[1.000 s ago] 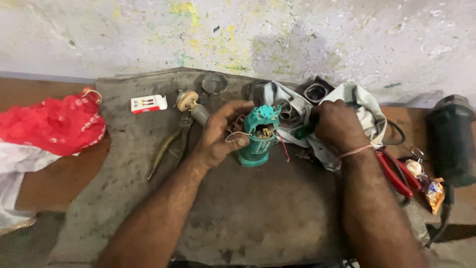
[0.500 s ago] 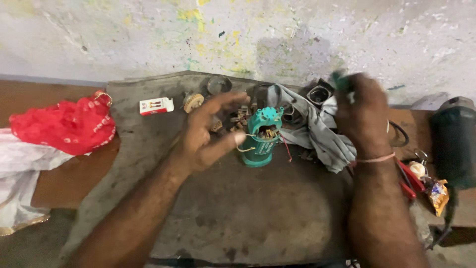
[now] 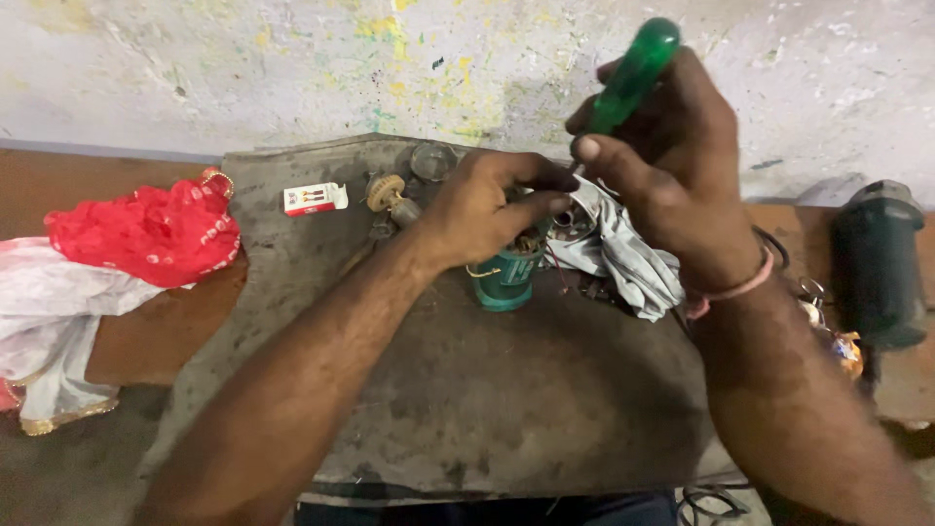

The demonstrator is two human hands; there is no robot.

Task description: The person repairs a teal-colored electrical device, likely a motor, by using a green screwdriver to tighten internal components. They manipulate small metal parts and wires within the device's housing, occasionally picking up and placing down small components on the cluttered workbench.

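1. Compared with half a second back, when the right hand point(image 3: 672, 161) was blurred over by the rags, it's now up high and sharp, closed tight around a translucent green plastic screwdriver handle point(image 3: 631, 73). The left hand point(image 3: 482, 209) was spread open beside the teal cylindrical motor housing point(image 3: 506, 278) then; now it's come down on top of it.
2. Taking that teal housing as the landmark: it stands upright on the grey worn mat point(image 3: 487, 390), directly under the left hand, whose fingers curl over its top rim and grip it. The green handle sits up and to the right of the housing, tilted, with its butt end pointing away from the housing. The shaft is hidden behind the fingers, so I can't tell where the tip sits.
3. Left forearm runs in from the lower left, wrist bent down over the housing. Right forearm comes in from the lower right, wrist raised, a pink band point(image 3: 735, 287) around it.
4. Right of the housing there's a crumpled grey rag point(image 3: 628, 258); further right, a dark green power tool body point(image 3: 877, 263). Left of it, a small white and red box point(image 3: 316, 199), and well left a bunched red cloth point(image 3: 146, 234).
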